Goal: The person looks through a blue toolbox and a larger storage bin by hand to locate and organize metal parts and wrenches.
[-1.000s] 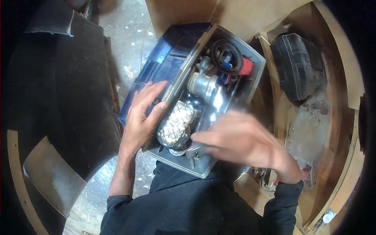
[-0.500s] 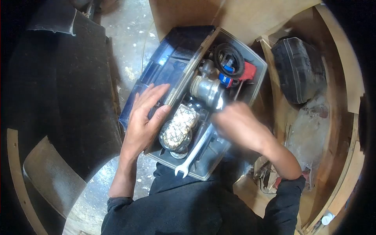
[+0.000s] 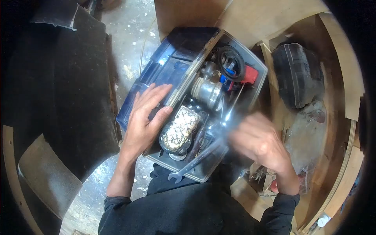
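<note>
An open toolbox [image 3: 241,41] with a blue see-through lid [image 3: 156,70] lies before me. My left hand [image 3: 143,117] rests at its hinge side, fingers stretched out and holding nothing. My right hand [image 3: 260,141], blurred by motion, is closed over the right wall around the end of an open-end wrench [image 3: 197,159]. The wrench slants across the box, its jaw past the near edge. A shiny streak beside the fingers is too smeared to name. Inside lie a wrapped silvery bundle [image 3: 180,129], a metal cylindrical part [image 3: 206,92] and a black ring [image 3: 242,72].
Farther in the box sit a red item [image 3: 250,74] and a small blue box [image 3: 226,83]. To the right, a black bag [image 3: 295,74] and clear plastic [image 3: 309,125] lie within a curved wooden frame [image 3: 344,176]. A dark panel [image 3: 58,94] stands on the left.
My right hand has moved right and toward me. The wrench has swung to a flatter slant, its jaw shifting left. My left hand has stayed nearly still.
</note>
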`<state>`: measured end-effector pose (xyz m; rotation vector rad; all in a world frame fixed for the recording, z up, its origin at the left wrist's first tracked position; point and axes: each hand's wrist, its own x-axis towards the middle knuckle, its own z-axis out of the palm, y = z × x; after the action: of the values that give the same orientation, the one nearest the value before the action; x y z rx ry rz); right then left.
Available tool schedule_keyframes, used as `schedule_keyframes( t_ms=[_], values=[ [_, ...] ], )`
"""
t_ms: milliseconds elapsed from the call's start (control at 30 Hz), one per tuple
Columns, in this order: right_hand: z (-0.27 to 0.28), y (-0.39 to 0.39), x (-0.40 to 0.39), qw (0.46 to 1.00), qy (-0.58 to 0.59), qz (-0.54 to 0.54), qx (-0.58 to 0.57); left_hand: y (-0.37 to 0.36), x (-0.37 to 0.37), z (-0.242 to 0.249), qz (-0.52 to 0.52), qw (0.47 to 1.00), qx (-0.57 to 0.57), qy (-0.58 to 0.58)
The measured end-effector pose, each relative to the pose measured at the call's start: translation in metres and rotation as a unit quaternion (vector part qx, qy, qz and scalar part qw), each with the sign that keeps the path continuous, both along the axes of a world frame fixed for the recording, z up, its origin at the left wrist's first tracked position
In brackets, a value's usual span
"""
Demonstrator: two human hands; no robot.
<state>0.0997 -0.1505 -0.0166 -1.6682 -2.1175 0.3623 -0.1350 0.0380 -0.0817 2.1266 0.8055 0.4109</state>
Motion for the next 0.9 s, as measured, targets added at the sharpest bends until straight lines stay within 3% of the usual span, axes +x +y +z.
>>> schedule_keyframes(
  t_ms=[200,367,467,567,767,900],
  values=[
    [-0.038,0.044,0.017,0.991,-0.015,-0.001,0.130,0.000,0.001,-0.001,0.003,1.000,0.011,0.011],
    [-0.043,0.038,0.017,0.988,0.065,-0.108,0.091,-0.001,0.001,0.003,0.007,1.000,0.008,0.012],
    [-0.047,0.033,0.027,0.991,0.060,-0.114,0.045,-0.002,0.004,0.004,0.009,1.000,0.004,0.013],
    [-0.040,0.035,0.034,0.993,-0.050,-0.110,0.003,-0.002,0.004,0.004,0.008,1.000,0.007,0.014],
    [-0.045,0.028,0.022,0.990,-0.049,-0.125,-0.047,0.000,0.002,0.003,0.002,1.000,0.009,0.014],
    [-0.027,0.021,0.024,0.988,0.014,-0.084,-0.128,0.000,-0.001,0.001,0.002,1.000,0.010,0.015]
  ],
)
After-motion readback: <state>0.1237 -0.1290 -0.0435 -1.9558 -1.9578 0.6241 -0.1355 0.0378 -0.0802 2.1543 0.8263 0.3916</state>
